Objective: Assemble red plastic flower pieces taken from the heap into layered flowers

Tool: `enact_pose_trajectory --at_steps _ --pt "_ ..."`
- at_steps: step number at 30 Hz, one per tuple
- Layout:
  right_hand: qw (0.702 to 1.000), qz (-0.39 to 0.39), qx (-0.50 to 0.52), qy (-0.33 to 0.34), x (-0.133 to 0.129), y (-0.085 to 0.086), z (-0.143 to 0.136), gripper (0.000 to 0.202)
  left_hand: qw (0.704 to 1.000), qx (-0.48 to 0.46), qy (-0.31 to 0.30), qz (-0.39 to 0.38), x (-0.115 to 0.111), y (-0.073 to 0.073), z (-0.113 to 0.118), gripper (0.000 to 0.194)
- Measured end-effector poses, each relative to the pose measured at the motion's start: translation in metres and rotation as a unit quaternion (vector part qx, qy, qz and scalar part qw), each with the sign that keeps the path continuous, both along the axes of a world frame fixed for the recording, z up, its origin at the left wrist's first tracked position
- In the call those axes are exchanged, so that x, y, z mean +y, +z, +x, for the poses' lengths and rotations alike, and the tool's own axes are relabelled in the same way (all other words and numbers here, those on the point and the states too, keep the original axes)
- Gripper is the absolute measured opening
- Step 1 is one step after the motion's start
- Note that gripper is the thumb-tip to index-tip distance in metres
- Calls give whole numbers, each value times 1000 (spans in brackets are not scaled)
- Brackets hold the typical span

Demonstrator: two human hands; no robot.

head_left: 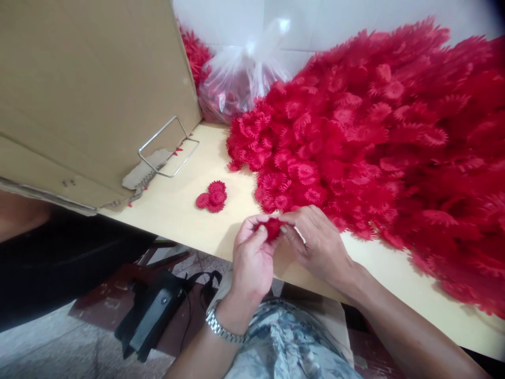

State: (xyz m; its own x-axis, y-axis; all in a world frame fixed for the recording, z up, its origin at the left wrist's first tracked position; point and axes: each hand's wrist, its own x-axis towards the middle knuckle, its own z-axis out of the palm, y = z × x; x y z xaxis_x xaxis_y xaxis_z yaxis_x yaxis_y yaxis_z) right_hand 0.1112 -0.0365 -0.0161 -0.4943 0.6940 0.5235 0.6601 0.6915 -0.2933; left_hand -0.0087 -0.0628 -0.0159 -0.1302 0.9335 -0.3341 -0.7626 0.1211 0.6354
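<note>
Between the fingers of both hands, over the near edge of the pale table point(189, 231), is a red artificial flower piece point(273, 228) with a fringed edge. My left hand point(254, 258) closes round it from the left, thumb on top. From the right, my right hand point(315, 242) pinches its edge with thumb and fingertips. Part of the piece is hidden by the fingers. A small cluster of red flower pieces point(216, 197) lies on the table to the left of my hands. Close behind and to the right rises a big heap of red fringed flower pieces point(335, 142).
A large cardboard box point(87, 95) stands on the left, with a bent metal wire frame point(169, 147) at its torn lower edge. Behind is a clear plastic bag point(240, 84) of red pieces against the wall. A black bag point(153, 310) sits below the table. Another person's leg shows at far left.
</note>
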Motion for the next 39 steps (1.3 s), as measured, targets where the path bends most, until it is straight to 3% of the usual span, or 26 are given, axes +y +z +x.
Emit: enact_pose_trajectory --at_steps 9,15,18,22,30,36,39 --pt "986 -130 102 35 -1 6 5 7 1000 24 -12 -7 -1 2 2 16" --pt "990 -43 97 97 -6 6 5 18 1000 12 -5 -12 1 0 0 10" --pt "984 -28 83 154 -8 7 5 23 999 35 3 -28 2 1 0 10" --pt "980 11 88 177 -7 10 6 23 997 67 12 -44 4 4 2 8" --pt "983 52 72 161 -16 10 2 20 994 99 14 -55 1 8 5 7" --pt "979 64 95 168 -27 29 -1 21 989 136 27 -50 8 17 -8 13" --pt "988 23 129 87 -20 35 8 19 986 152 59 -22 14 22 -14 14"
